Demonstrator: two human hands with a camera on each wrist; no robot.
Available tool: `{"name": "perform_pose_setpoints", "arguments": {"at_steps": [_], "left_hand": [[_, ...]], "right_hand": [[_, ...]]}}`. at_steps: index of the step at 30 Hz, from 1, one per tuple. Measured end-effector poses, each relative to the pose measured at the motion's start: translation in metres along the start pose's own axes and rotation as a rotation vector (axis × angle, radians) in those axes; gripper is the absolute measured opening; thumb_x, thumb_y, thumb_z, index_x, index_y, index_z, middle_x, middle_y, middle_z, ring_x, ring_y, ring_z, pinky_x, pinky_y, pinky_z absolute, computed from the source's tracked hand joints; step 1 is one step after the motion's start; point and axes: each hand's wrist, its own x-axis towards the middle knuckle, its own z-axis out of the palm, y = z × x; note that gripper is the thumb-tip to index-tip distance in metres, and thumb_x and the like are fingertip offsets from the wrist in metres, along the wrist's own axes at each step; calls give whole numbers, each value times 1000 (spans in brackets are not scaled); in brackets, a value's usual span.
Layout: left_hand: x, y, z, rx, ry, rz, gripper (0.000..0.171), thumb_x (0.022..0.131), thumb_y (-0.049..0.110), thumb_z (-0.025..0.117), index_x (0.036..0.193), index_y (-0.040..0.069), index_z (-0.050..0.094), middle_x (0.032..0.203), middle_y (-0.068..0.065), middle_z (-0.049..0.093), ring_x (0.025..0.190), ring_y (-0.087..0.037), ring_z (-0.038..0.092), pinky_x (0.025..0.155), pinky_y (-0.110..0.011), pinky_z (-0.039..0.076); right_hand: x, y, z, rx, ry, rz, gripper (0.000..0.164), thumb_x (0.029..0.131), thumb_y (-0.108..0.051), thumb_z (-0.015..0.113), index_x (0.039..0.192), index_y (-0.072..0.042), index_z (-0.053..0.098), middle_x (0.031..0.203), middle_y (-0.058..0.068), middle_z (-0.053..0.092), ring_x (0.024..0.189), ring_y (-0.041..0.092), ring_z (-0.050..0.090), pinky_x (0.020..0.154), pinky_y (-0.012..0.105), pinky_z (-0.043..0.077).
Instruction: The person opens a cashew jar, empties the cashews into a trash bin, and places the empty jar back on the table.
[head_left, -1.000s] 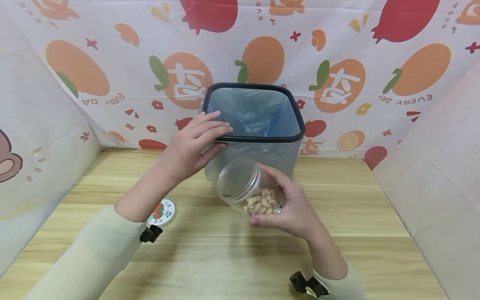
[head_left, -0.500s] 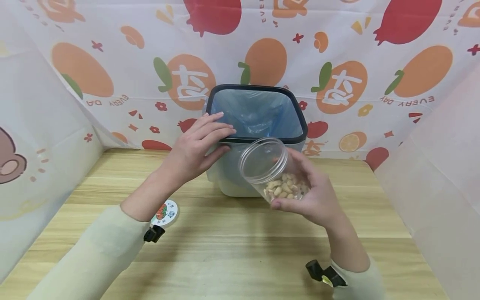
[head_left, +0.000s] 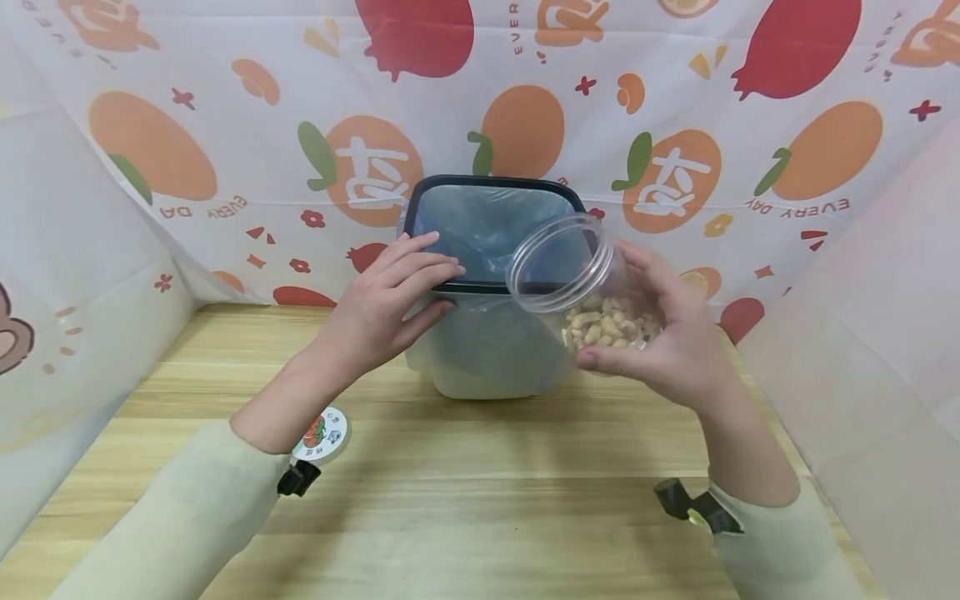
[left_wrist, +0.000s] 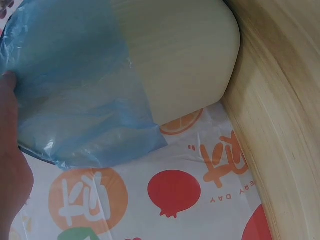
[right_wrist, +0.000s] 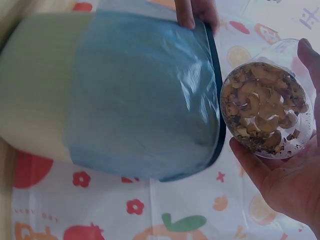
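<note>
A clear, lidless plastic jar (head_left: 570,267) of cashew nuts (head_left: 609,323) is held in my right hand (head_left: 675,333), thumb on one side and fingers on the other. It tilts with its mouth toward the bin, overlapping the rim's right front corner in the head view. The nuts lie in its lower part; the right wrist view shows them through the base. My left hand (head_left: 382,304) grips the left front of the black rim of a trash bin (head_left: 487,358), fingers over the edge and thumb outside. A translucent blue bag (left_wrist: 90,100) lines the bin and folds over its outside.
A round white lid (head_left: 330,433) with a printed picture lies on the wooden table (head_left: 450,500), partly behind the left forearm. Fruit-printed cloth (head_left: 525,125) hangs behind the bin, and pale cloth walls (head_left: 862,358) stand at both sides.
My right hand has raised the jar and carried it rightward, from in front of the bin up to its rim. My left hand stays on the rim.
</note>
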Motion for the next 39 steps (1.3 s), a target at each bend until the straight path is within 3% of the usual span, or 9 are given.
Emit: {"name": "perform_pose_setpoints", "arguments": {"at_steps": [5, 16, 30, 39], "left_hand": [[0, 0, -1, -1, -6, -4, 46, 73, 10, 77, 117, 8, 61, 114, -7, 61, 127, -27, 41, 106, -50, 27], [-1, 1, -1, -5, -6, -9, 46, 73, 10, 77, 117, 7, 61, 114, -7, 61, 127, -26, 41, 106, -49, 27], [-2, -1, -1, 3, -11, -14, 47, 73, 12, 77, 117, 8, 61, 116, -7, 61, 126, -28, 41, 105, -48, 29], [-3, -3, 1, 2, -20, -26, 48, 74, 14, 77, 119, 9, 60, 118, -6, 60, 126, -28, 41, 106, -45, 28]], "right_hand": [[11, 0, -11, 1, -1, 6, 89, 56, 9, 82, 134, -12, 46, 118, 9, 59, 98, 25, 60, 78, 29, 52], [29, 1, -26, -119, -20, 179, 79, 68, -9, 81, 135, -27, 45, 116, 8, 58, 93, 28, 62, 69, 23, 53], [49, 14, -42, -78, -58, 261, 76, 68, -14, 82, 133, -30, 46, 118, 11, 58, 104, 28, 56, 72, 23, 53], [61, 37, -56, -256, -114, 309, 84, 65, -30, 83, 135, -42, 38, 116, 2, 56, 102, 15, 54, 73, 24, 51]]}}
